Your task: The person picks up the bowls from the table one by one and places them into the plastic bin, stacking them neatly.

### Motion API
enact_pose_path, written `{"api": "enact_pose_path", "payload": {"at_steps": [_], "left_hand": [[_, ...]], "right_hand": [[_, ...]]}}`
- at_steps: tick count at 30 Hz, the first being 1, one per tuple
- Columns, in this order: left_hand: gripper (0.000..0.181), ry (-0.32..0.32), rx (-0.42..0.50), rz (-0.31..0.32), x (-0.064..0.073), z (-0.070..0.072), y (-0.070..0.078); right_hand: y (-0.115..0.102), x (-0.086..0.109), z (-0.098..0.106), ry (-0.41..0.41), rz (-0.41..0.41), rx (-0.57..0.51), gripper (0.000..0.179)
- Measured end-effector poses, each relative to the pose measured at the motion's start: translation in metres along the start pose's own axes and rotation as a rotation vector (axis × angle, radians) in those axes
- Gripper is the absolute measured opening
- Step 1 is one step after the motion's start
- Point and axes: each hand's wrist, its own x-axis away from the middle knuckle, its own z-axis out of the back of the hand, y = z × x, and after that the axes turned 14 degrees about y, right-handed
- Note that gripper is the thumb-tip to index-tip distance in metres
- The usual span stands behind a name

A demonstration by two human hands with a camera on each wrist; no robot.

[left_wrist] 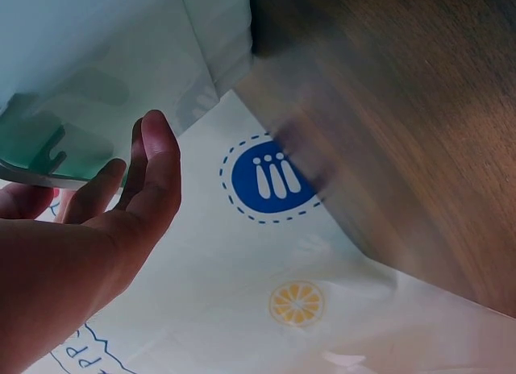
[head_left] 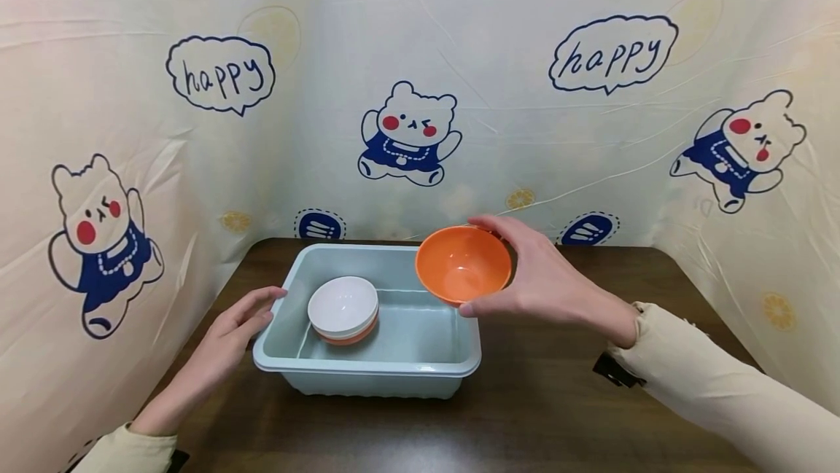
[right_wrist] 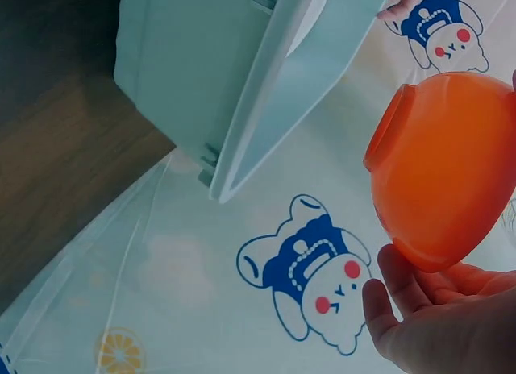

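An orange bowl (head_left: 463, 264) is held up over the right end of a pale blue-green basin (head_left: 367, 368). My right hand (head_left: 538, 269) grips it by the rim, thumb at the near side and fingers at the far side. The bowl tilts so its inside faces me; the right wrist view shows its outside and foot ring. My left hand (head_left: 239, 327) touches the basin's left rim with relaxed fingers (left_wrist: 161, 160). Inside the basin, toward the left, sits a stack of bowls with a white bowl (head_left: 343, 305) on top and orange showing beneath.
The basin stands on a dark brown wooden table (head_left: 558, 385). Behind and at both sides hangs a pale printed cloth (head_left: 499, 138) with bears, lemon slices and lettering.
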Motion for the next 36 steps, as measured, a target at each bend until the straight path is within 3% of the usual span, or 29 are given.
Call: {"api": "enact_pose_path", "payload": {"at_steps": [16, 36], "left_hand": [[0.039, -0.009, 0.004, 0.025, 0.000, 0.000, 0.003], [0.042, -0.024, -0.012, 0.066, 0.000, 0.001, 0.004]], "right_hand": [[-0.019, -0.025, -0.027, -0.070, 0.057, -0.042, 0.101], [-0.028, -0.054, -0.073, -0.147, 0.076, 0.023, 0.100]]}}
